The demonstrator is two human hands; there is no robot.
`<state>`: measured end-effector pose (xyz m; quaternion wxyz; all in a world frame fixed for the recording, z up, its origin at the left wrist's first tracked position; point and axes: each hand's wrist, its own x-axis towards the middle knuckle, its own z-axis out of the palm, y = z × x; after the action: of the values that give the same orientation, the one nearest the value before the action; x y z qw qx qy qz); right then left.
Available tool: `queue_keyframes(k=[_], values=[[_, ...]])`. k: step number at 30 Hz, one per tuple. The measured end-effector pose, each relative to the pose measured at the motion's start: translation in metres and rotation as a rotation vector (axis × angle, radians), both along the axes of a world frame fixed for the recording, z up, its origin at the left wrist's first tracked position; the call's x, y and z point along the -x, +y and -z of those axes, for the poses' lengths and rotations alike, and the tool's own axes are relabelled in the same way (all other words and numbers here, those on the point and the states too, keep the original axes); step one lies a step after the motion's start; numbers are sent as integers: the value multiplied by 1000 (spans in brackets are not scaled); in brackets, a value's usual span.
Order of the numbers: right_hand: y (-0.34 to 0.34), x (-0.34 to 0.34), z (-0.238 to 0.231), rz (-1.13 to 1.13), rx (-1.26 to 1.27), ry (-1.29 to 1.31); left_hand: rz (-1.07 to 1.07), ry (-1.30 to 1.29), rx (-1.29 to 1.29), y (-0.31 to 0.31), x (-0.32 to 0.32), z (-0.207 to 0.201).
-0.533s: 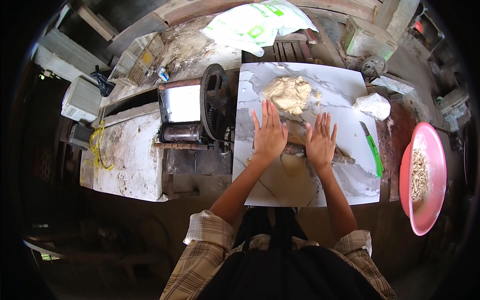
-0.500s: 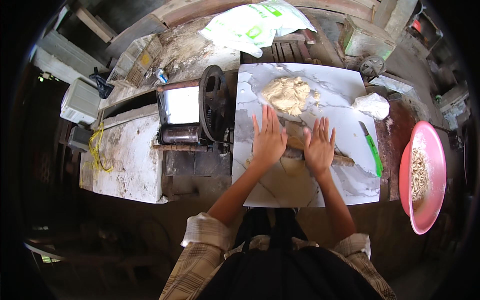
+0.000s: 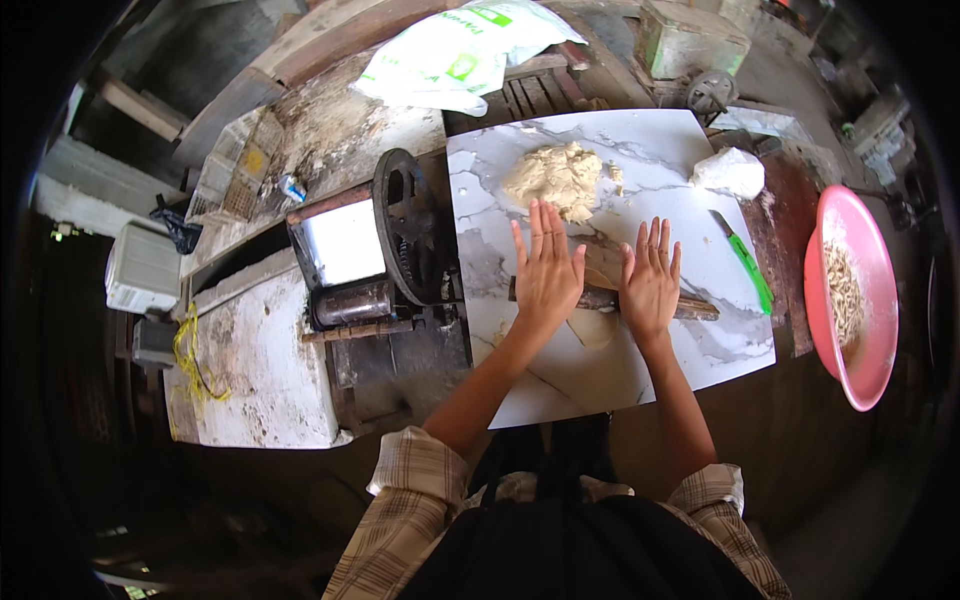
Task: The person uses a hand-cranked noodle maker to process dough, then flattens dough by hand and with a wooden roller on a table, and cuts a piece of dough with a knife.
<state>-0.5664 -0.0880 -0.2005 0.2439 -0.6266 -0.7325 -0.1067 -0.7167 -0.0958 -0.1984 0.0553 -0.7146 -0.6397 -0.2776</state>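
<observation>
My left hand (image 3: 546,268) and my right hand (image 3: 650,282) lie flat, fingers spread, on a dark wooden rolling pin (image 3: 696,307) that runs across a white marble-patterned board (image 3: 520,390). Under the pin sits a small flattened piece of dough (image 3: 594,325), partly hidden by the pin and my hands. A bigger lump of pale dough (image 3: 556,177) rests on the board just beyond my left fingertips. Neither hand grips; both press palms down on the pin.
A black hand-cranked roller machine (image 3: 385,260) stands left of the board. A green-handled knife (image 3: 745,265) and a white lump (image 3: 730,172) lie at the board's right. A pink basin (image 3: 862,365) with pale strips sits far right. A white-green bag (image 3: 450,60) lies behind.
Both hands have slid slightly with the rolling pin over the small dough piece; everything else stays put.
</observation>
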Motion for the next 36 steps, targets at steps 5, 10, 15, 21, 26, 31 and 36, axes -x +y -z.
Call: queue_keyframes(k=[5, 10, 15, 21, 26, 31, 36], values=[[-77, -4, 8, -5, 56, -49, 76, 33, 89, -76, 0, 6], [-99, -2, 20, 22, 115, 50, 157, 16, 174, -91, 6, 6], [-37, -4, 5, 76, 4, 77, 108, 66, 32, -38, -7, -3], [-105, 0, 19, 21, 23, 39, 279, -85, 85, -99, 10, 25], [-124, -7, 1, -91, 67, 25, 269, 16, 102, -108, 15, 16], [-118, -26, -2, -288, 131, -65, 484, 96, 9, -85, 40, 17], [-115, -30, -17, -293, 216, 1, 673, -145, -43, -58, 47, 6]])
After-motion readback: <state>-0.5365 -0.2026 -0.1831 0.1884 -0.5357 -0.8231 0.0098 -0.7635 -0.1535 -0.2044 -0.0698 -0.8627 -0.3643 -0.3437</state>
